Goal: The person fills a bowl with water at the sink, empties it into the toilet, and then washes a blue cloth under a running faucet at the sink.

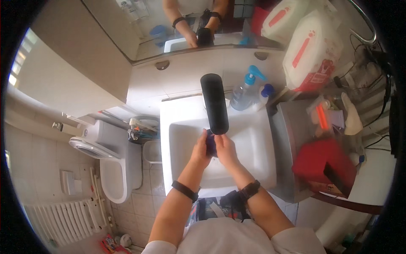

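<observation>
Over the white washbasin [179, 111], my left hand [199, 151] and my right hand [226, 151] hold a small dark purple object [210, 143] between them. Its kind cannot be made out, since my fingers cover much of it. Just above my fingertips ends a long black tap [215, 101] with rounded ends, reaching forward from the basin's back. Whether water runs is hidden beneath it. Each wrist wears a dark band.
At the basin's back right corner stand a blue-topped pump bottle [241, 95] and a bottle with a dark blue cap [263, 96]. White packages [314, 54] and a red container [323, 165] are on the right. A toilet [114, 168] stands left; a mirror [190, 28] hangs ahead.
</observation>
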`<state>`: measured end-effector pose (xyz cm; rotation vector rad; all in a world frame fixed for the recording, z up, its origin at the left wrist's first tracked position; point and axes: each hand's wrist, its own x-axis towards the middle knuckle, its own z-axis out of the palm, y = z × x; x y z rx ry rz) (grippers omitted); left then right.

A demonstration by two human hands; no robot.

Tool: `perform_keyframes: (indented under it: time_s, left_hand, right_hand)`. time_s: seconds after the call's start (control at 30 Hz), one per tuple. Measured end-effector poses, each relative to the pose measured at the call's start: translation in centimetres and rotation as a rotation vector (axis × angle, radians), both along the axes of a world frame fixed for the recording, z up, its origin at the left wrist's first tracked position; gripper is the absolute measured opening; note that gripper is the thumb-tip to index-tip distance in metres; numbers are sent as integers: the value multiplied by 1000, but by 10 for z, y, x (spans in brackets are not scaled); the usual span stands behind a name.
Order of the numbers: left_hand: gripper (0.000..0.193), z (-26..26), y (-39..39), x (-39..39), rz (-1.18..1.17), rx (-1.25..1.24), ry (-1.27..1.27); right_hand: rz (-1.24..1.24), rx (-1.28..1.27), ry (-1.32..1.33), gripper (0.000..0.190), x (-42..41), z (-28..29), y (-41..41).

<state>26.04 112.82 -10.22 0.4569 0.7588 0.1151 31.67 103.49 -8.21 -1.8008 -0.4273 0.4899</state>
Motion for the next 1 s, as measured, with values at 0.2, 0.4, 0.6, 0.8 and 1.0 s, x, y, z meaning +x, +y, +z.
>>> perform_keyframes:
  time_s: [0.2,0.4,0.6,0.8,1.0]
  left_hand:
    - [32,23,6,2,-47,191,5]
    - [24,23,2,5,-165,575,-195]
    - [41,63,7,-14,-477,620,139]
    - [56,35,7,-9,-95,204,263]
    - [53,-3,13,-6,-74,-308,-261]
  right_hand:
    - [-87,331,674,33,21,-2,-24]
    - [-26,428,947,65,4,-6,-14]
    - [-215,635,1014,50,15,-25,-4]
    - [-66,247,571,25,4,2,2]
    - [183,94,-121,26,-32,36,-7]
